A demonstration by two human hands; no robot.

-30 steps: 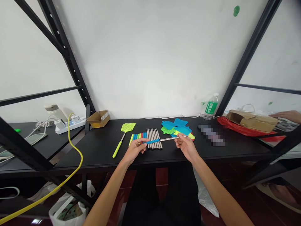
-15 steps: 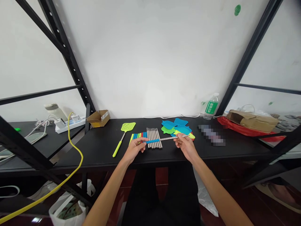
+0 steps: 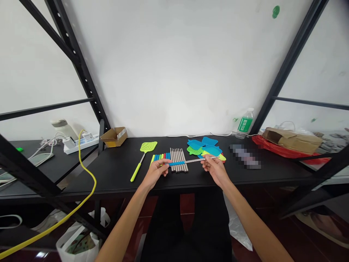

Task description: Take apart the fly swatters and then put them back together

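My left hand (image 3: 158,170) is closed on a blue handle (image 3: 177,163), and a silver metal rod (image 3: 193,160) runs out of its right end. Fingers of my right hand (image 3: 213,165) pinch that rod near its far end. Beneath the held piece lies a row of metal rods (image 3: 178,154) on the black table (image 3: 109,174). Several coloured handles (image 3: 160,157), partly behind my left hand, lie beside them. A yellow-green fly swatter (image 3: 139,165) rests further left. Behind my right hand is a pile of blue, green and yellow swatter heads (image 3: 209,141).
An opened cardboard box (image 3: 114,137) stands at the back left, near a power strip (image 3: 81,143). A water bottle (image 3: 245,123) stands at the back right. A yellow cable (image 3: 91,174) crosses the left side. Black shelf posts (image 3: 291,65) flank the table.
The hands and the held handle with its rod stay almost in place. My right hand has shifted very slightly to the left along the rod.
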